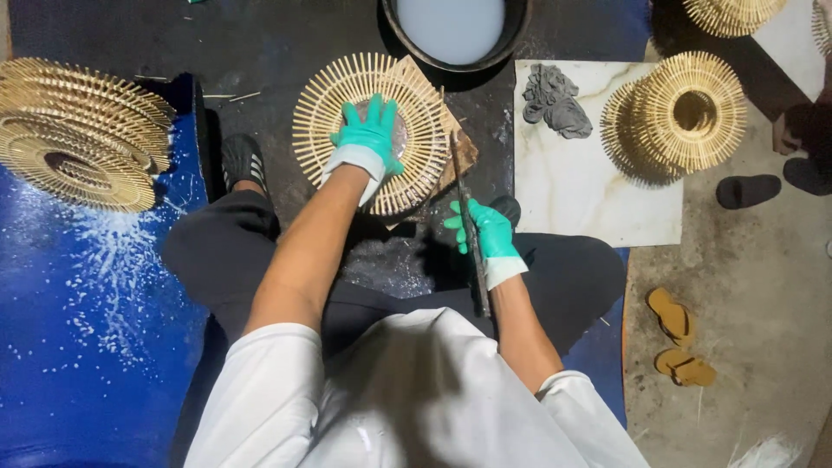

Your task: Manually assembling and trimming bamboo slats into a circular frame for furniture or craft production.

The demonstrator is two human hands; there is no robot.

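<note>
A round bamboo-stick tray [338, 108] with radiating spokes lies on a wooden block [464, 152] between my feet. My left hand [371, 137], in a green glove, presses flat on the tray's middle. My right hand [485, 232], also green-gloved, grips a long dark blade [468, 221] that points up past the tray's right edge and touches the block.
Stacks of similar spoke trays sit at the left [78, 134], on a marble tile at the right [685, 113] and at the top right [732, 13]. A grey rag [556, 101] lies on the tile. A basin of pale liquid [452, 30] stands above. Sandals [678, 338] lie at the right.
</note>
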